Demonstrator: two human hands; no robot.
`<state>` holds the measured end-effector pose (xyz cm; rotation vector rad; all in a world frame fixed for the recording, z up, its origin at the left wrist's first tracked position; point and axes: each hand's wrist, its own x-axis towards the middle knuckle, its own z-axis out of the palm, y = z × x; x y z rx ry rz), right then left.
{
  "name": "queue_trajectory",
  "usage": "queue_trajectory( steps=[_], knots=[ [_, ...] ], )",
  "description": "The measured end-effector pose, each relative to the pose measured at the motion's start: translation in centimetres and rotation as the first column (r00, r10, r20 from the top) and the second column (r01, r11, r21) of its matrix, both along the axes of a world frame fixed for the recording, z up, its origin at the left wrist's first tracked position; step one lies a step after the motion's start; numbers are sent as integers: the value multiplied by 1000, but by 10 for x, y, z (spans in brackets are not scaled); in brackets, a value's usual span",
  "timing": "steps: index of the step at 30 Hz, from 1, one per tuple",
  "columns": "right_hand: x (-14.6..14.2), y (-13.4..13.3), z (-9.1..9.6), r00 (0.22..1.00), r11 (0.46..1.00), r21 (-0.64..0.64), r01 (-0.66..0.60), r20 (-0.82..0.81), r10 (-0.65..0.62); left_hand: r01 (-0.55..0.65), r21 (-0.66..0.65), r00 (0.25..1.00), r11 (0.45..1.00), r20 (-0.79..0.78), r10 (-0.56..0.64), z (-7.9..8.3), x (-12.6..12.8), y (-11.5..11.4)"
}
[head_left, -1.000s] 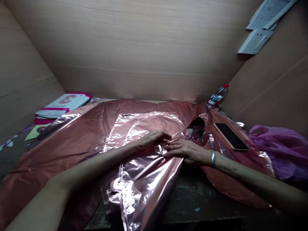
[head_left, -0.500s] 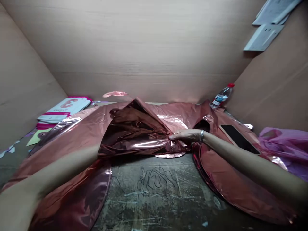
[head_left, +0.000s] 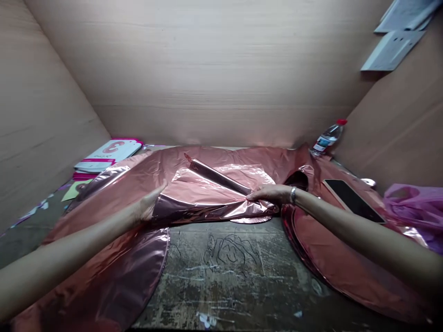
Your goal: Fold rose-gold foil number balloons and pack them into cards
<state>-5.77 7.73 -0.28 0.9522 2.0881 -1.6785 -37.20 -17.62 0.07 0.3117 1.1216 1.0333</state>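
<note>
The folded rose-gold foil sheet lies at the middle of the worktable, on top of a wider spread of the same foil that covers the far and left parts of the surface. The right hand rests on the sheet's right end, fingers together and pressed down on the gathered point of the fold; a metal bangle sits at the wrist. The left hand is at the sheet's left edge, palm flat against it; whether the fingers curl under the foil cannot be told from this view. A raised crease runs diagonally across the top of the sheet between the two hands. More foil rounds lie stacked to the right, under the right forearm. A phone lies on the foil to the right, near a purple plastic bag; a water bottle stands in the far right corner, and printed card packs are stacked at far left. Risk, as judged: the foil is thin and slick, so uneven pressure from either hand could shift the layers or set a crooked crease; the forearm dragging across the right stack could pull it askew; the phone, resting on loose foil, could slide if that foil is tugged.
</note>
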Motion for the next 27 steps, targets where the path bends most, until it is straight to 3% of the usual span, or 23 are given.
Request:
queue_trajectory(
  steps=[3,5,7,8,9,10,11,12,13,14,15,17,19,22,25,27],
  knots=[
    [-2,-5,3,999,999,1,42,20,-42,42,-14,996,999,79,-40,2,1,-15],
    [-3,-8,5,998,999,15,44,33,-44,56,14,998,998,22,-57,7,4,-19],
    [-3,-10,8,999,999,40,22,30,-24,60,-11,977,998,-203,-61,16,6,-21],
    [-3,-10,9,1000,999,48,10,20,-11,36,-52,919,998,-391,-54,22,7,-21],
    [-4,-11,9,1000,999,49,-1,10,1,-8,-89,792,996,-609,-48,29,8,-20],
    [-4,-12,10,1000,999,45,-10,5,10,-62,-89,583,994,-812,-36,36,10,-19],
    [-4,-13,10,1000,999,43,-14,0,14,-98,-38,317,994,-948,-5,43,14,-18],
    [-4,-13,10,1000,999,41,-17,0,17,-77,55,57,995,-997,60,50,21,-15],
    [-4,-13,10,1000,999,45,-17,4,16,12,151,-140,988,-979,151,55,30,-11],
    [-4,-12,9,1000,998,57,-18,10,17,151,226,-247,962,-934,258,58,42,-5],
    [-4,-12,9,1000,997,75,-22,14,21,305,265,-261,915,-900,348,58,55,3],
    [-5,-10,7,999,992,121,-36,16,34,553,193,-216,811,-906,363,51,82,24],
    [-6,-9,6,999,983,177,-48,15,47,675,82,-269,734,-898,347,33,103,47],
    [-5,-11,5,999,964,264,-40,14,38,704,-123,-370,700,-904,213,-3,116,74],
    [7,-18,5,999,926,376,33,-40,-19,667,-220,-400,712,-912,93,-29,111,85],
    [20,-27,5,987,842,520,141,-144,-77,650,-240,-410,721,-910,67,-37,107,86]
  ],
)
